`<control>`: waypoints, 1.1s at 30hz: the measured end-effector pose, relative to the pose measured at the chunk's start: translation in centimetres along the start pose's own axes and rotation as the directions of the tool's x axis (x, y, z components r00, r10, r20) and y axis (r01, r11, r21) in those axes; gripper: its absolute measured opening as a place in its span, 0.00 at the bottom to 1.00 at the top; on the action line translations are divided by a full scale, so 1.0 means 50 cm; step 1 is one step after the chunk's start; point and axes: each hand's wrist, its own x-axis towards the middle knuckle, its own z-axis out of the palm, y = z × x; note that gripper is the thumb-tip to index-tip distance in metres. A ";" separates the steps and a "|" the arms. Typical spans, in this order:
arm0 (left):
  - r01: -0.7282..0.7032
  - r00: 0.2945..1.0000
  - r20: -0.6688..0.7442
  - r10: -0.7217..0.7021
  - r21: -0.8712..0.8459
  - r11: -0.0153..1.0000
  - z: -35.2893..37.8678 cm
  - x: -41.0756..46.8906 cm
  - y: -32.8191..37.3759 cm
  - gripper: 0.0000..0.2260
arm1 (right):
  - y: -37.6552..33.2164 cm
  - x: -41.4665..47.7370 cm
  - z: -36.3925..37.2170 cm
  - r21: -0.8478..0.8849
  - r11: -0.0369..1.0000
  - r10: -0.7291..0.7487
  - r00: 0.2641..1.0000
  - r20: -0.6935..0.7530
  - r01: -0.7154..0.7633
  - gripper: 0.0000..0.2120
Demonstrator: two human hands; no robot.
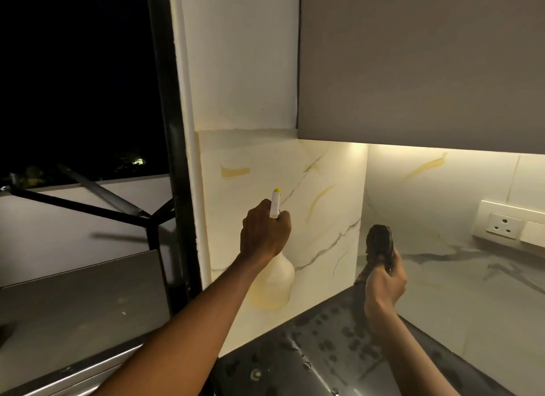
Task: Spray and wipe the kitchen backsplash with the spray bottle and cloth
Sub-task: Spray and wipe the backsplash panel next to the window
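The left hand [264, 229] covers the neck and trigger of the spray bottle [272, 286], so only the nozzle tip and the pale lower body show. The cloth [379, 243] is dark and blurred, its lower part hidden inside the right hand [383, 280]. Both forearms run out of the bottom edge. The wall socket [505, 223] is cut off at the right edge. Beyond the window [82, 100] only darkness and a few small, unreadable lights appear.
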 end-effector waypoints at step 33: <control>0.052 0.943 0.320 -0.090 0.126 0.991 0.207 -0.140 -0.146 0.11 | 0.110 0.039 -0.094 -0.119 0.992 0.044 0.999 -0.026 -0.047 0.23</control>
